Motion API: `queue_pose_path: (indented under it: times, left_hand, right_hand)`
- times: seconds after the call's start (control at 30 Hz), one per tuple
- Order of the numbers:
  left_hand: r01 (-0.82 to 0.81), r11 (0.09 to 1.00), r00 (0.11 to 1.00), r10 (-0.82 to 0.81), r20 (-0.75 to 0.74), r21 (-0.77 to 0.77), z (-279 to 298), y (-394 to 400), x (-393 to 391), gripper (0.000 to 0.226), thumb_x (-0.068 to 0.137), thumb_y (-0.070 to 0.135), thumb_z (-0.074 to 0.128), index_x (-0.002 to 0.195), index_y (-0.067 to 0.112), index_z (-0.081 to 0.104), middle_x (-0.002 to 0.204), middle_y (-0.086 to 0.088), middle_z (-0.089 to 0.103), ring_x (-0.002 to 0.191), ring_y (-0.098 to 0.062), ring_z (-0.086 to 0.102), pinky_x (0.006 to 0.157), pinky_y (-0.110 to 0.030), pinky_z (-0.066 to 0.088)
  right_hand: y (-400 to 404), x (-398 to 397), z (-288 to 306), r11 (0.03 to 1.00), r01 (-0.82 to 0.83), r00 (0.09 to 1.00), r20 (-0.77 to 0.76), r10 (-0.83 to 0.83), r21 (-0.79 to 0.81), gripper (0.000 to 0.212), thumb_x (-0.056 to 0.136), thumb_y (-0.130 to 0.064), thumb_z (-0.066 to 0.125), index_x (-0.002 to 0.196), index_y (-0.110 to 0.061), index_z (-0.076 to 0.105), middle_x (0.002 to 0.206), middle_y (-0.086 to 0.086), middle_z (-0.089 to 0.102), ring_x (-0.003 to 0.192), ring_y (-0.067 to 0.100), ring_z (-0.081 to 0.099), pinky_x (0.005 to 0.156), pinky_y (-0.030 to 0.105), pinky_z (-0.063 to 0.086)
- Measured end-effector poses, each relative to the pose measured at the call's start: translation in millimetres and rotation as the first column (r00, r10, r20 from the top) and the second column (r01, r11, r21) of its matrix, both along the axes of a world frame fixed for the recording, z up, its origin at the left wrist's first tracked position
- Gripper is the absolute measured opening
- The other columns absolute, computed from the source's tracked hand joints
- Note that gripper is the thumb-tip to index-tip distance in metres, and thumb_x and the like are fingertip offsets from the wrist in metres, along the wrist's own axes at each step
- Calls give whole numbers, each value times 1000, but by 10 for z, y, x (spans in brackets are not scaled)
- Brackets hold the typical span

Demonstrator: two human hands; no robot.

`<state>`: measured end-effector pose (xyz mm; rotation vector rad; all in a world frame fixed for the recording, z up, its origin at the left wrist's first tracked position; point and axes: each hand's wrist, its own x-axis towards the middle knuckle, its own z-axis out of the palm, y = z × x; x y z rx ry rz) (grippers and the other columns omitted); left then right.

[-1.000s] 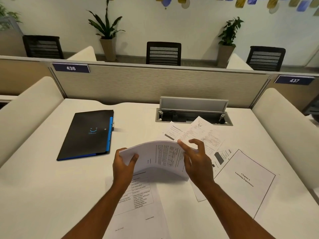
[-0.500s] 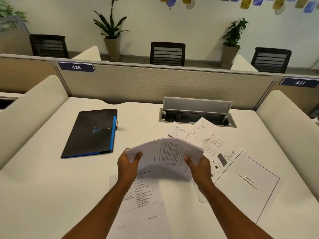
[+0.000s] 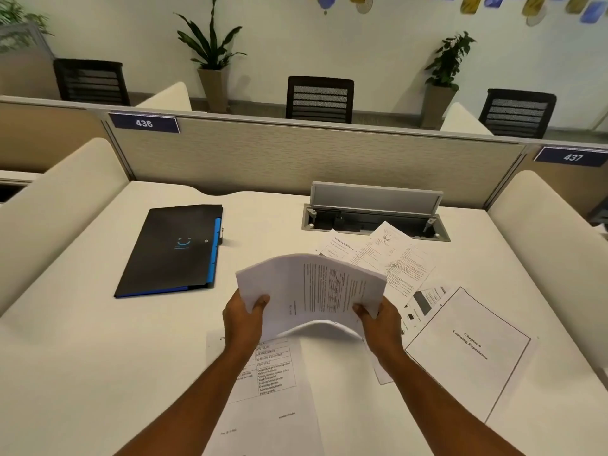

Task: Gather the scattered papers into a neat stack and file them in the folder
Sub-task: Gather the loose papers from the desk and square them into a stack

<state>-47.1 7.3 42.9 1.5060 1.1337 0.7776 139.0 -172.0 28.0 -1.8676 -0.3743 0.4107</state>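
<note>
A small bundle of printed papers (image 3: 316,291) arches above the desk, held at both lower corners. My left hand (image 3: 245,315) grips its left edge and my right hand (image 3: 378,324) grips its right edge. Below them a sheet with a table (image 3: 266,390) lies flat on the desk. To the right lie a framed chapter title page (image 3: 470,353), a page with dark pictures (image 3: 424,301) and several overlapping text sheets (image 3: 388,255). The black folder with a blue edge (image 3: 174,251) lies closed at the left, apart from both hands.
The white desk (image 3: 82,357) has a cable box with a raised lid (image 3: 375,212) at the back, touched by the far sheets. Padded dividers (image 3: 52,205) flank both sides and a partition labelled 436 and 437 closes the back. Chairs and potted plants stand beyond.
My right hand moved from the bundle's top edge down to its right corner and closed on it. The bundle now bows upward between both hands.
</note>
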Motion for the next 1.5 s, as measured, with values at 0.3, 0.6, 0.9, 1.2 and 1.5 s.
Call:
queue_pose_path:
  times: [0.3,0.6,0.9,1.2,1.5]
  left_hand:
    - [-46,944,967,124,222,-327,160,-40,170,35,87,22,70,118,22,53,102,5,66,88,-15,65,63,-25,52]
    - [310,788,897,-57,438,-532,18,-83,120,55,80,20,73,130,18,52,120,-10,68,110,-34,64,90,-52,54]
    - [230,973,973,-229,28,-4,415,349,97,80,73,51,77,142,37,39,147,14,40,128,-10,42,102,-44,40]
    - [216,965,943,-245,223,148,720,10,328,12,95,38,52,105,30,53,104,11,67,92,-17,69,68,-21,58]
    - [276,961,946,-274,173,11,70,-412,222,38,99,16,50,119,47,40,115,11,57,106,-14,60,76,-25,58]
  right_hand:
    - [50,-74,180,945,270,856,-496,-148,183,95,81,-19,85,156,-20,27,157,8,39,144,29,41,115,49,35]
    - [253,-100,450,781,269,841,-533,96,564,35,92,5,65,116,-20,67,110,4,78,103,26,75,84,41,63]
    - [135,65,545,922,59,968,-249,41,382,27,94,-7,69,116,-23,69,107,-2,78,98,22,75,76,35,64]
    - [243,-58,703,954,29,999,31,-40,298,26,98,-18,66,119,-31,62,108,-5,71,98,19,71,77,33,64]
    - [90,-277,173,982,39,996,-85,-24,185,34,96,-11,68,124,-28,61,110,-5,69,108,18,66,75,17,57]
